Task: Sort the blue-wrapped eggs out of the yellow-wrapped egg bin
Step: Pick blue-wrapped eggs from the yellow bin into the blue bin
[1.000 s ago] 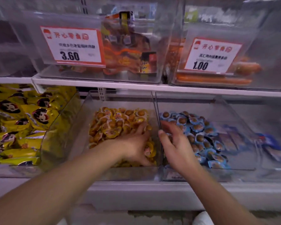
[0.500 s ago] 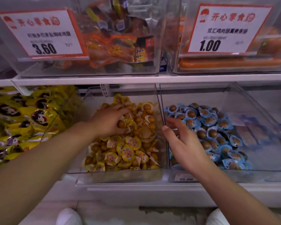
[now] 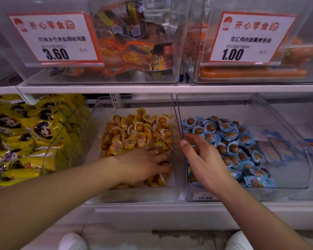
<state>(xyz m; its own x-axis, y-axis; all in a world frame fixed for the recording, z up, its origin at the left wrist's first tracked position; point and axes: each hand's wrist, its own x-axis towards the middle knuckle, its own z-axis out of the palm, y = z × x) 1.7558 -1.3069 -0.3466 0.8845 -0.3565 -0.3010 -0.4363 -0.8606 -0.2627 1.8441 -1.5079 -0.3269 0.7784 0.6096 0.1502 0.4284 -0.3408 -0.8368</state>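
Note:
The clear yellow egg bin [image 3: 134, 193] holds a heap of yellow-wrapped eggs [image 3: 134, 130]. My left hand [image 3: 143, 165] lies palm down in its near right corner, fingers spread and partly buried among the eggs. No blue wrapper shows in this bin. To its right, the blue egg bin [image 3: 242, 193] is piled with blue-wrapped eggs [image 3: 229, 138]. My right hand [image 3: 204, 163] is at the wall between the two bins, with the thumb on the yellow side and the fingers on the blue side, pinching the wall's top edge.
Yellow snack packs [image 3: 25, 134] fill the bin to the left. Flat blue packets [image 3: 271, 148] lie beside the blue eggs. A white shelf edge [image 3: 152, 88] runs just above, carrying clear bins with price cards [image 3: 56, 38]. White shoe tips [image 3: 72, 240] show below.
My left hand has moved from the far part of the yellow egg heap to the near right corner. My right hand has stayed at the wall between the bins.

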